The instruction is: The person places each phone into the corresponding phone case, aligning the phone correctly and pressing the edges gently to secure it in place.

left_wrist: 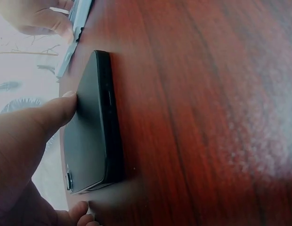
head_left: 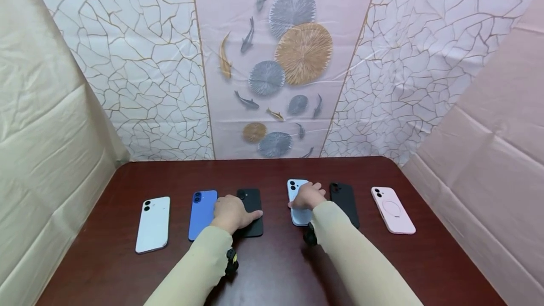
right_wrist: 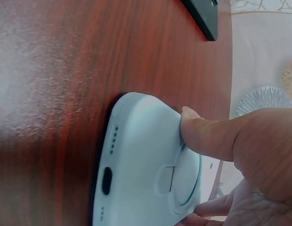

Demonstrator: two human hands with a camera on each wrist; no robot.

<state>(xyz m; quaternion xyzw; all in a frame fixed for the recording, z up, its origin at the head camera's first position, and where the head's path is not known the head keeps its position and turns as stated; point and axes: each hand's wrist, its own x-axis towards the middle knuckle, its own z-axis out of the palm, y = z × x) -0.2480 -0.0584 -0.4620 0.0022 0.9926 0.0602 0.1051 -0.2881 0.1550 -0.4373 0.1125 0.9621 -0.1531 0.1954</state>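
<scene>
My left hand spans a black phone lying face down, its thumb at one long edge and its fingertips by the other. The phone's camera corner and bottom edge show in the left wrist view. My right hand grips a light blue phone by its sides, thumb on one edge, the other fingers partly hidden behind the phone. A round ring sits on the back of that phone. Both phones appear to rest on the table.
On the dark red wooden table lie a white phone and a blue phone to the left. A second black phone and a pink phone lie to the right. Patterned cloth hangs behind.
</scene>
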